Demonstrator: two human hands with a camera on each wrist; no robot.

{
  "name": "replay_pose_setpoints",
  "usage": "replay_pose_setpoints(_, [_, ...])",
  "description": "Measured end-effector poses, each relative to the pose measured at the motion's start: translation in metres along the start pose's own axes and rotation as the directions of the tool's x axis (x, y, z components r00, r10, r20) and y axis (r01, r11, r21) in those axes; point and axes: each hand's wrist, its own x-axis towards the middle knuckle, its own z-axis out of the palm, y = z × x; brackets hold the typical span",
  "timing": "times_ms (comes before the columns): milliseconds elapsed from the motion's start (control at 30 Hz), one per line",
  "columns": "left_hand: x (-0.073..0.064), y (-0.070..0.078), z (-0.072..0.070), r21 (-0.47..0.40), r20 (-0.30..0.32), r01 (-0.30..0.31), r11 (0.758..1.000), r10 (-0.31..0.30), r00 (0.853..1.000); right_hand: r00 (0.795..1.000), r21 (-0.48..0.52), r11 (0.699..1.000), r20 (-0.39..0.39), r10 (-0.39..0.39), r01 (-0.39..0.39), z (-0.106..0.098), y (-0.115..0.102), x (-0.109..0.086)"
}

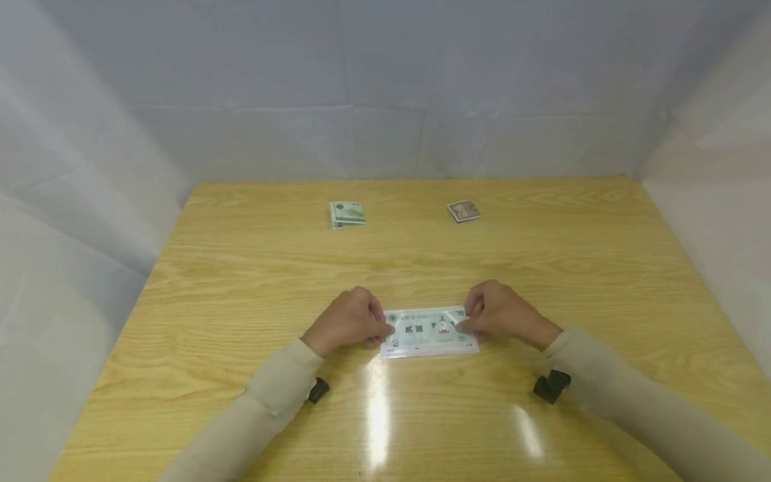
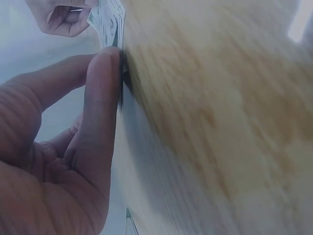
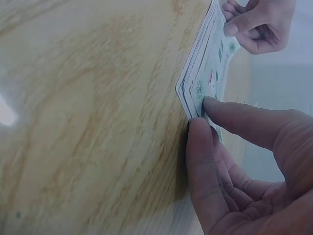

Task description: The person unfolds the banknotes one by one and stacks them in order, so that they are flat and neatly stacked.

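Observation:
A flat stack of pale green banknotes (image 1: 426,340) lies crosswise between both hands, close over the table. At its left end, my left hand (image 1: 351,321) pinches the notes between thumb and fingers. The right hand (image 1: 504,313) grips the opposite end in the same way, its thumb over the printed top face. Several layered edges of the banknotes (image 3: 195,73) show in the right wrist view, slightly fanned at the corner. From the left wrist, the stack of banknotes (image 2: 110,22) appears nearly edge-on, with the left hand (image 2: 73,142) large in front.
Toward the back of the wooden table (image 1: 271,268) sits a folded green banknote (image 1: 348,212), left of centre. A smaller folded brown banknote (image 1: 464,211) lies to its right. White sheeting (image 1: 385,140) rises behind the table and along both sides.

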Motion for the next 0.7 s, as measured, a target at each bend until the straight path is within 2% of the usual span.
replay_pose_setpoints(167, [0.0,0.0,0.0,0.031,-0.002,0.009,0.999,-0.009,1.0,1.0,0.011,1.0,-0.008,-0.001,0.001,-0.002,0.003,0.0])
replay_pose_setpoints(367, [0.0,-0.002,-0.002,0.027,0.0,0.0,1.0,0.0,1.0,1.0,-0.035,0.999,-0.019,-0.013,0.012,-0.001,0.004,0.002])
replay_pose_setpoints(533, [0.002,-0.006,-0.011,-0.059,0.013,-0.01,0.998,0.01,1.0,1.0,-0.029,1.0,-0.019,0.009,-0.01,-0.003,0.001,0.003])
replay_pose_setpoints(700, [0.011,-0.013,-0.029,-0.174,-0.021,-0.001,0.985,-0.003,1.0,0.999,-0.018,1.0,-0.042,-0.025,0.024,-0.008,-0.008,0.007])
